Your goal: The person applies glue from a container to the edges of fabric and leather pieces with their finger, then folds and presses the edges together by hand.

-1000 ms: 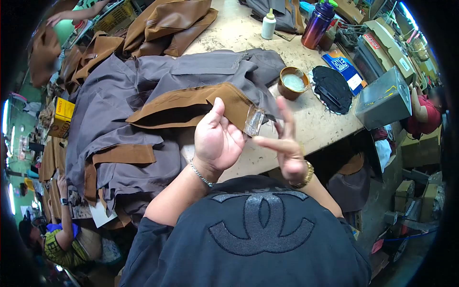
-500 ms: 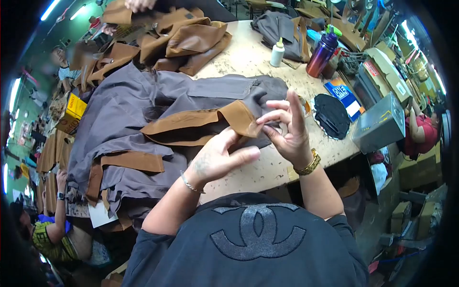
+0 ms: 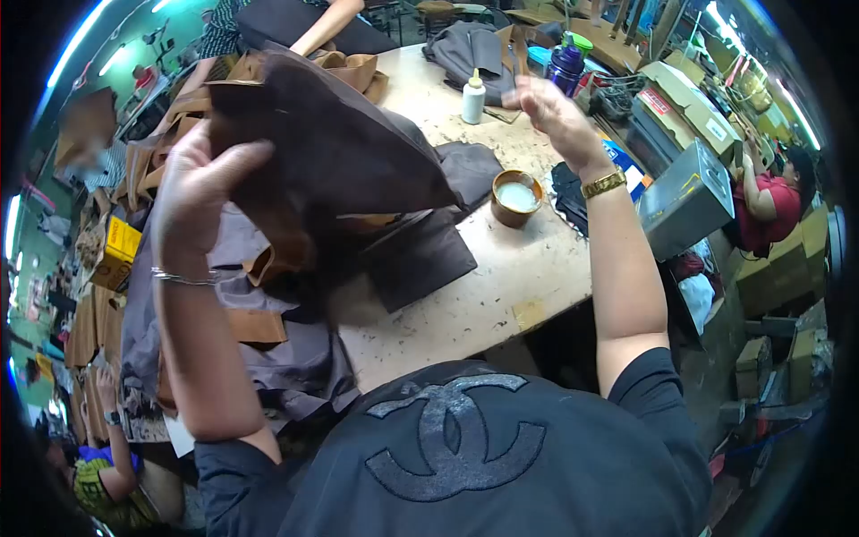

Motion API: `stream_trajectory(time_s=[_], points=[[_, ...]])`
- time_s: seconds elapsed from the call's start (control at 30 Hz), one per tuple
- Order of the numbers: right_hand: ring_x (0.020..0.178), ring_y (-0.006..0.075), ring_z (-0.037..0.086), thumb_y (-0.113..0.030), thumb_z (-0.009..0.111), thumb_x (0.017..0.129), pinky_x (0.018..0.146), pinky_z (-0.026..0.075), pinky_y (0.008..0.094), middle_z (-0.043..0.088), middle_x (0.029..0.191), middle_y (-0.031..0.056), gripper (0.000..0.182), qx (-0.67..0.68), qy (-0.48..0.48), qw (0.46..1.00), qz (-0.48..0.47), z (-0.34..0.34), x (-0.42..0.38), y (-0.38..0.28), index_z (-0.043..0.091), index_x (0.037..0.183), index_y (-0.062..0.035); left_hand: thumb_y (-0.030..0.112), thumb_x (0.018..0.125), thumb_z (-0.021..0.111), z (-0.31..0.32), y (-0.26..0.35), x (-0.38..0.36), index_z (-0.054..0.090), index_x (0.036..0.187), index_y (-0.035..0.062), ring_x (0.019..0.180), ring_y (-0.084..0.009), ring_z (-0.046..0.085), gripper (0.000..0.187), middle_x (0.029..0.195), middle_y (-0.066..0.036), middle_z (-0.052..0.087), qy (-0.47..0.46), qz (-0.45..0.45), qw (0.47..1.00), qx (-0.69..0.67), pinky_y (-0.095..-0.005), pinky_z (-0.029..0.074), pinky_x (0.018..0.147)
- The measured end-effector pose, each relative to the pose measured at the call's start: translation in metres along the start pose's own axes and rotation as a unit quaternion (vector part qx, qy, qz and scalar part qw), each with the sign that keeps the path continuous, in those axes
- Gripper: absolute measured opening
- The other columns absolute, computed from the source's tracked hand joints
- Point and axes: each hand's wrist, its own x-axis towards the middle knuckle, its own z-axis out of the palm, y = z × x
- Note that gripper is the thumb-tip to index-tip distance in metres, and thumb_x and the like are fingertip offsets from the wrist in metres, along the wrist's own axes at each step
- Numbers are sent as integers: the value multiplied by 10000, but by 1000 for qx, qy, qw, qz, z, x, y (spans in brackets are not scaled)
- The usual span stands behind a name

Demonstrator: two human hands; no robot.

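Lifting the grey fabric piece [image 3: 340,152] off the table [image 3: 501,286], my left hand [image 3: 201,192] now grips its edge above the pile; my right hand [image 3: 550,107], earlier pinching the brown trim, rises open and empty.

Person wears a dark short-sleeved T-shirt [image 3: 465,465] with a glittery interlocking-C emblem [image 3: 456,438], silver chain bracelet [image 3: 183,278] left, gold watch [image 3: 603,184] right.

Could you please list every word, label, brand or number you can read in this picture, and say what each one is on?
None can be read for certain.
Yellow box: red lettering, too small.
Blue packet: mostly hidden by the right hand's wrist.
Cardboard box: red-and-white label, blurred.
Black shirt: an interlocking double-C emblem, no words.
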Motion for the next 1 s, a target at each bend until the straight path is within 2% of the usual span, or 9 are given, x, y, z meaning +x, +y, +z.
stream_trajectory(time_s=[0.1,0.2,0.33,0.5,0.7,0.8,0.9,0.97,1.0], points=[[1132,358,364,-554,331,829,963,253,404,455,1183,194,551,-291,-108,940,142,1,-41,51,675,747,-132,37,745,580,-5,6,12,523,981,-39,764,-137,580,254,890,-89,598,-2,1,1000,30,-252,468,716],[1275,338,65,-648,330,769,975,114,547,247,1355,127,586,-317,-154,900,256,14,-70,81,681,829,-184,49,732,600,25,-10,23,540,964,-23,769,-90,544,250,888,-51,590,-52,2,997,57,-208,438,720],[1287,325,10,-634,325,781,974,90,550,206,1374,117,581,-351,-220,865,283,20,-78,72,656,930,-180,53,712,600,53,-41,43,585,870,-29,714,-87,540,179,833,-45,600,-82,-17,991,107,-218,442,663],[1281,323,59,-566,361,806,982,78,546,232,1362,117,494,-354,-140,894,237,7,-76,65,650,943,-189,71,717,616,66,-57,64,547,928,-2,723,-61,528,233,816,-11,582,-151,-52,977,144,-199,428,675],[1276,316,94,-534,476,759,968,135,562,261,1342,119,471,-518,-240,808,144,0,-86,26,638,845,-100,56,697,630,73,-61,72,541,959,14,741,-79,554,280,850,-31,594,-142,-141,980,21,-206,438,686],[1260,295,144,-530,497,743,960,167,557,271,1319,116,495,-566,-83,816,85,-10,-84,10,598,910,-75,43,708,618,76,-70,70,531,981,7,757,-86,557,289,878,-37,589,-118,-129,984,20,-219,444,705],[1186,335,279,-539,455,777,974,225,451,384,1230,148,574,-413,106,904,-9,-16,-71,-9,495,1132,-89,33,730,598,88,-75,60,526,984,-5,758,-90,556,267,879,-40,589,-110,-131,982,-83,-223,445,701],[1144,227,364,-565,377,810,946,267,387,449,1183,107,650,-60,177,982,-8,-1,-63,-36,434,1178,-32,27,760,560,95,-75,51,519,992,-10,754,-88,547,238,881,-39,581,-134,-138,978,-82,-222,442,693],[1140,199,365,-579,340,815,929,280,368,444,1193,94,661,60,186,981,14,9,-62,-49,432,1182,-37,28,763,555,100,-80,47,512,1002,-11,756,-87,544,245,892,-43,579,-131,-132,979,-80,-221,441,695]])
